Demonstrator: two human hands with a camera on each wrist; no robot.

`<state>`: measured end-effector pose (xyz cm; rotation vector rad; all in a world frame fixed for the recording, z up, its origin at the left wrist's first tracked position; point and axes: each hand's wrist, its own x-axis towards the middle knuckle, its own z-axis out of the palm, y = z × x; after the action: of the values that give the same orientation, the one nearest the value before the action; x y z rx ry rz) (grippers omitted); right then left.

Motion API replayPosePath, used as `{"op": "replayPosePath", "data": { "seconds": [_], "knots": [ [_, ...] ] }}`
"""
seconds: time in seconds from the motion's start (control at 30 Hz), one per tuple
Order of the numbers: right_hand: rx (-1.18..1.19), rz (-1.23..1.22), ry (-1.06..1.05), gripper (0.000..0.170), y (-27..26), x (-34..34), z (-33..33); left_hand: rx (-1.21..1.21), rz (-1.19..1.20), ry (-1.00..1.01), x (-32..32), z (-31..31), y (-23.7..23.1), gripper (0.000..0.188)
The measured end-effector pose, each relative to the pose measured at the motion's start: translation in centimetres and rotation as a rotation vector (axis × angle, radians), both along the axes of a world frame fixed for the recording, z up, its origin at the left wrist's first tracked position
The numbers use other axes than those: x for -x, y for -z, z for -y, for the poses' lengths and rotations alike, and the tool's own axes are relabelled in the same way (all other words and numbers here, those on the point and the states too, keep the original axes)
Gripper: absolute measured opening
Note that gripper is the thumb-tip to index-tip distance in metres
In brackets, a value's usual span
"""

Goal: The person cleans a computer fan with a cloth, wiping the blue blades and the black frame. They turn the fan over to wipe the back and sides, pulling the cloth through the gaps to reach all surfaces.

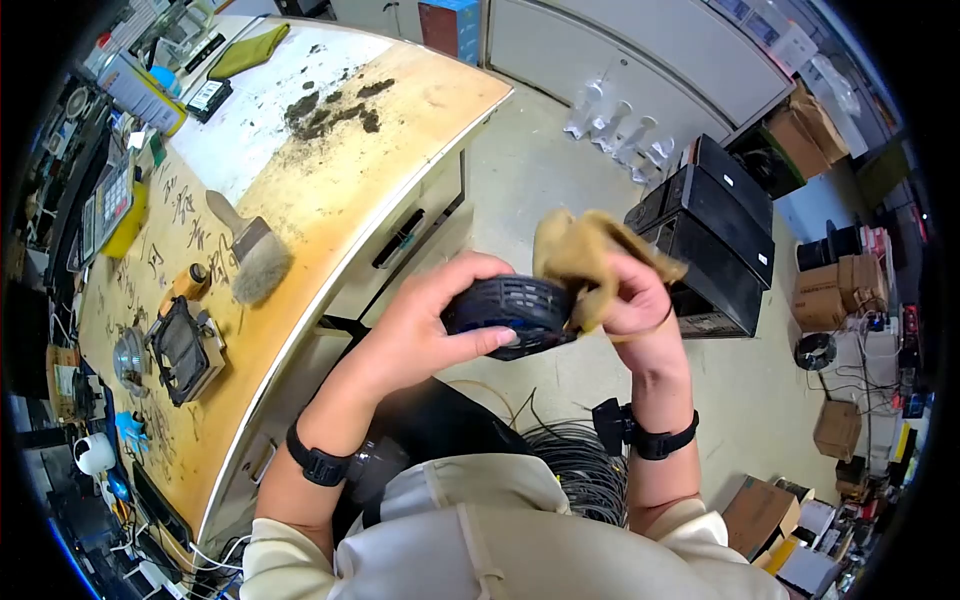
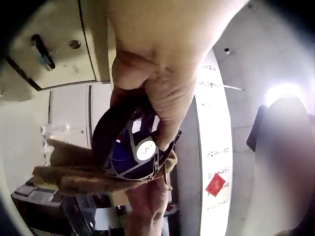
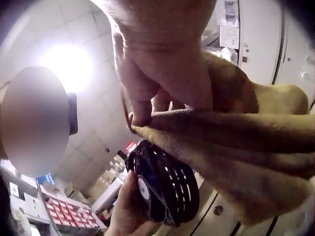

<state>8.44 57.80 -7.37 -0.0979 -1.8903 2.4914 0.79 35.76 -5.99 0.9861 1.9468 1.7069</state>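
Note:
My left hand (image 1: 400,335) grips a round black cooling fan (image 1: 510,305) by its rim, thumb on the near side and fingers over the far side. In the left wrist view the fan shows blue blades and a white hub label (image 2: 146,150). Against the fan's right side is a yellow-brown cloth (image 1: 572,250), which my right hand (image 1: 640,300) holds bunched. The right wrist view shows the cloth (image 3: 231,162) hanging in folds from my thumb and fingers, beside the slotted side of the fan (image 3: 170,189).
On the wooden table (image 1: 430,110) to the left lie dark dust clumps (image 1: 335,110), a brush (image 1: 255,255), a dusty black frame (image 1: 185,350) and a green cloth (image 1: 250,50). Black computer cases (image 1: 705,235) stand at the right. Coiled cables (image 1: 575,460) lie on the floor.

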Motion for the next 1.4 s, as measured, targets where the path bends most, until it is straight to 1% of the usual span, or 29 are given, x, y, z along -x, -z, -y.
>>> {"op": "replayPosePath", "data": {
  "seconds": [0.03,0.1,0.13,0.17,0.23,0.27,0.33,0.37,0.43,0.47,0.57,0.6,0.7,0.73,0.83,0.87,0.97,1.0,1.1,1.13,1.23,1.3,1.37,1.4],
  "knots": [
    [-0.107,-0.045,-0.106,0.024,-0.6,0.2,0.5,0.055,-0.072,0.016,-0.1,-0.1,-0.1,0.043],
    [-0.154,0.021,-0.172,0.017,-2.0,0.4,2.0,0.168,-0.216,0.041,-0.3,-0.2,-0.4,0.043],
    [-0.270,0.018,-0.166,0.013,-2.3,0.4,2.4,0.129,-0.225,-0.003,-0.5,-0.3,0.1,0.040],
    [-0.281,0.003,-0.151,0.011,-2.4,0.5,3.0,0.168,-0.244,0.000,-0.6,-0.5,0.0,0.039],
    [-0.213,0.112,-0.132,0.010,-1.5,0.5,3.5,0.244,-0.280,0.010,-0.9,-0.9,-0.2,0.037],
    [-0.219,0.092,-0.157,0.010,-1.5,0.5,3.4,0.209,-0.291,0.007,-0.7,-0.9,-0.2,0.035],
    [-0.230,0.051,-0.206,0.011,-1.7,0.7,2.9,0.133,-0.218,0.012,-0.2,-0.7,0.2,0.035],
    [-0.162,0.054,-0.207,0.012,-1.8,0.5,2.7,0.097,-0.181,0.017,0.0,-0.5,0.3,0.034],
    [-0.028,0.058,-0.205,0.014,-1.9,0.2,2.4,0.083,-0.017,-0.018,0.4,0.0,0.2,0.034],
    [0.000,0.048,-0.221,0.017,-1.5,0.1,2.4,0.115,-0.084,0.001,0.4,0.0,0.3,0.034],
    [-0.164,0.048,-0.136,0.015,-1.3,-0.2,2.9,0.211,-0.279,0.023,-0.1,-0.7,0.1,0.035],
    [-0.274,0.002,-0.094,0.013,-0.9,-0.1,3.0,0.216,-0.331,0.008,-0.4,-0.9,0.0,0.036],
    [-0.367,0.011,-0.053,0.013,-1.0,0.0,3.6,0.227,-0.378,0.027,-0.4,-1.1,-0.6,0.037],
    [-0.347,0.001,-0.100,0.012,-1.3,0.2,3.4,0.193,-0.346,0.033,-0.2,-1.1,-0.5,0.036],
    [-0.163,-0.001,-0.164,0.012,-2.1,0.4,2.8,0.130,-0.165,0.024,0.3,-0.4,-0.4,0.036],
    [-0.197,-0.083,-0.106,0.013,-1.7,0.1,2.9,0.086,-0.112,-0.019,0.7,-0.1,-0.2,0.034],
    [-0.268,-0.020,-0.175,0.014,-1.3,0.0,2.3,0.178,-0.352,0.019,0.0,-1.0,-0.8,0.034],
    [-0.281,-0.045,-0.158,0.014,-1.6,0.1,2.6,0.212,-0.388,0.057,-0.2,-1.2,-1.0,0.034],
    [-0.366,-0.053,-0.032,0.016,-1.4,-0.1,3.7,0.184,-0.466,0.027,-0.6,-1.6,-0.7,0.035],
    [-0.324,-0.026,-0.054,0.013,-1.1,-0.1,3.5,0.191,-0.455,0.017,-0.6,-1.7,-1.1,0.036],
    [0.182,0.083,0.242,0.015,0.5,0.1,3.9,0.116,-0.295,-0.012,-0.5,-1.5,-0.6,0.036],
    [0.431,-0.064,0.186,0.027,1.9,0.1,2.1,0.089,-0.253,-0.090,0.0,-1.0,-0.4,0.041],
    [0.762,-0.016,0.219,0.040,3.7,-0.6,0.7,0.075,-0.219,-0.089,0.3,-0.4,-0.5,0.041],
    [0.896,-0.068,0.102,0.047,4.0,-1.0,-0.1,0.069,-0.212,-0.097,0.3,-0.3,-0.6,0.040]
  ]
}}
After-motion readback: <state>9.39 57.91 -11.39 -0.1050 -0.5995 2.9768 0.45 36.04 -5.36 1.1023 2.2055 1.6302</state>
